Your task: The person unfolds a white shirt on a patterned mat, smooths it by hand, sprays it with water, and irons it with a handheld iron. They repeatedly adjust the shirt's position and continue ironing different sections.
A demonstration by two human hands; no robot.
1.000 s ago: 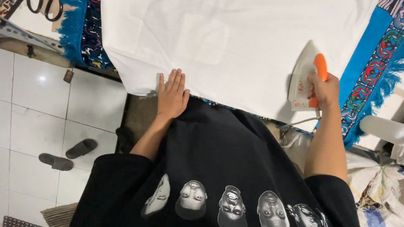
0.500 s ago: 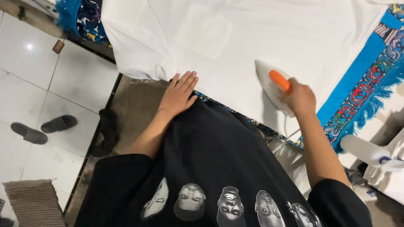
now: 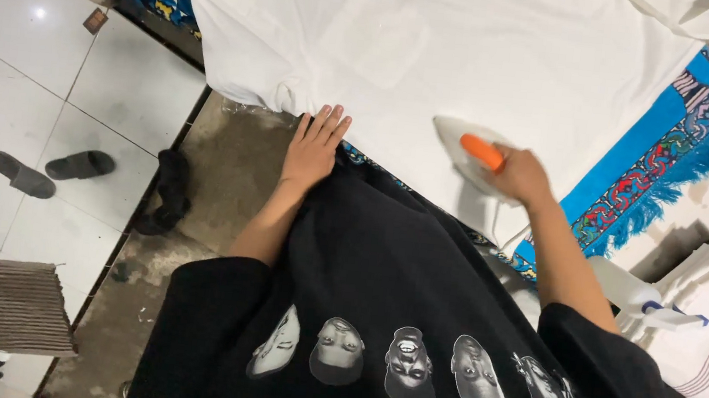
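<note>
Biggest risk first: the iron (image 3: 469,154) sits flat on the white cloth (image 3: 440,50), and if it rests in one spot the fabric could scorch. Next, the left hand (image 3: 314,146) lies open, fingers spread, on the cloth's near edge, well left of the iron; should the iron sweep that way, those fingers could get burned. Smaller worry: the cloth hangs bunched over the tabletop corner just left of that hand, and a tug could drag it off or press a crease in.

The cloth itself looks plain white, mostly smooth, spread wide beyond the iron, with a fringed blue patterned blanket (image 3: 640,159) showing to the iron's right. The iron is pale with an orange handle, and the right hand (image 3: 519,174) is wrapped tight around that handle, at the cloth's near edge.
</note>
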